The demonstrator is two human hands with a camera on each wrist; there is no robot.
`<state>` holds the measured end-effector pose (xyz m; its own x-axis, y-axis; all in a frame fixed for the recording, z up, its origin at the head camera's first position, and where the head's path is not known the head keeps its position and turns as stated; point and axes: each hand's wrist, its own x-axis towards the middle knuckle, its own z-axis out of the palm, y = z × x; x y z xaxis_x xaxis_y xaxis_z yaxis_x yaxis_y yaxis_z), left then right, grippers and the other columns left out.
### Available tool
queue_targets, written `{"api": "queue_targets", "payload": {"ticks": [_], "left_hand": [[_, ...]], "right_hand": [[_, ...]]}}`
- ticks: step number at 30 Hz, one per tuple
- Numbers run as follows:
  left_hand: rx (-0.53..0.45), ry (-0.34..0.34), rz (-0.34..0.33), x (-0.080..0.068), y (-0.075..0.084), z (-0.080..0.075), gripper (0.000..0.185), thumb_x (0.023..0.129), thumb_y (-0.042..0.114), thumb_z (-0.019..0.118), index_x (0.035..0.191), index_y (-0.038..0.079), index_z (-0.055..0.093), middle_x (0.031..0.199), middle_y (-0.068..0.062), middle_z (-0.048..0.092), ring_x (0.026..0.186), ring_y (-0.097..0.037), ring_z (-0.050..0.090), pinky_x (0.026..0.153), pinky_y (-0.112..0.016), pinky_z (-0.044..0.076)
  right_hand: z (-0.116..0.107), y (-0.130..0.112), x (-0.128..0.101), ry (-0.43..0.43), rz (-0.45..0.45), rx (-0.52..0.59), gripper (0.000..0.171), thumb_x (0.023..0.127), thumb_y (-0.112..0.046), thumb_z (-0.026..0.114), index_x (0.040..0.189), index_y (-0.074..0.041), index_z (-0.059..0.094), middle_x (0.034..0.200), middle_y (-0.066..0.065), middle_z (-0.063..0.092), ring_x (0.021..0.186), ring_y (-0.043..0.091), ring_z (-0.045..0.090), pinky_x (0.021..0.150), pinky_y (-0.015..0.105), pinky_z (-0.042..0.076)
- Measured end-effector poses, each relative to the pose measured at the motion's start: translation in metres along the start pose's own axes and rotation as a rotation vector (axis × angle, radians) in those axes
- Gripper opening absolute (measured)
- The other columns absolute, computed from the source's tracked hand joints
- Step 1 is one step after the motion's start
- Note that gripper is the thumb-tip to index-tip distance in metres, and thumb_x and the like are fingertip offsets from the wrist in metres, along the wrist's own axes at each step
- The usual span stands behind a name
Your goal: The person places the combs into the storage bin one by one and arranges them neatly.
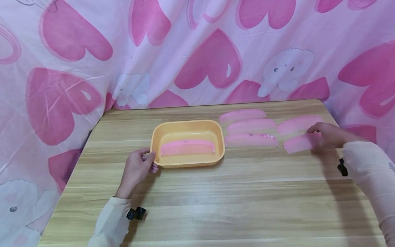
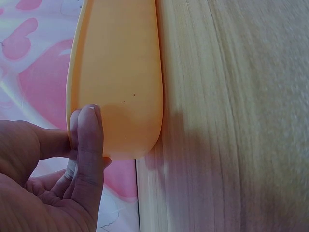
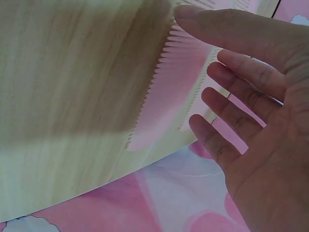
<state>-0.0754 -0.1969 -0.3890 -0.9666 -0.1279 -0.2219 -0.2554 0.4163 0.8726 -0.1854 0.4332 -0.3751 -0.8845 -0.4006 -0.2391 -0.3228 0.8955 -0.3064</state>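
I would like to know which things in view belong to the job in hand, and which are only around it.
Seems part of the job:
yellow tray, gripped by the left hand
pink comb inside it
five more pink combs, the right hand near two

Seems only surroundings:
wooden table
heart-patterned cloth
black device at each wrist

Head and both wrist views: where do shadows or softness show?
Head: the right sleeve casts a long, soft shadow on the wooden table; left wrist: shadow falls beside the yellow plastic tray; right wrist: broad shadow darkens the table beside the nearest pink comb, the wood grain looks soft.
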Motion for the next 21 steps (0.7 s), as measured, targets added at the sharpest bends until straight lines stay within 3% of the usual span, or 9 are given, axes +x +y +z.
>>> {"api": "queue_targets", "payload": {"ticks": [21], "left_hand": [[0.023,-0.002,-0.009,-0.001,0.0018,0.0001,0.04,0.104,0.012,0.055,0.135,-0.012,0.054,0.07,-0.009,0.069,0.059,-0.016,0.069,0.057,-0.028,0.062]], "right_hand": [[0.0066,0.0105,0.005,-0.018,-0.008,-0.001,0.054,0.062,-0.006,0.094,0.107,0.013,0.07,0.103,0.024,0.069,0.097,0.041,0.062,0.086,0.057,0.055]]}}
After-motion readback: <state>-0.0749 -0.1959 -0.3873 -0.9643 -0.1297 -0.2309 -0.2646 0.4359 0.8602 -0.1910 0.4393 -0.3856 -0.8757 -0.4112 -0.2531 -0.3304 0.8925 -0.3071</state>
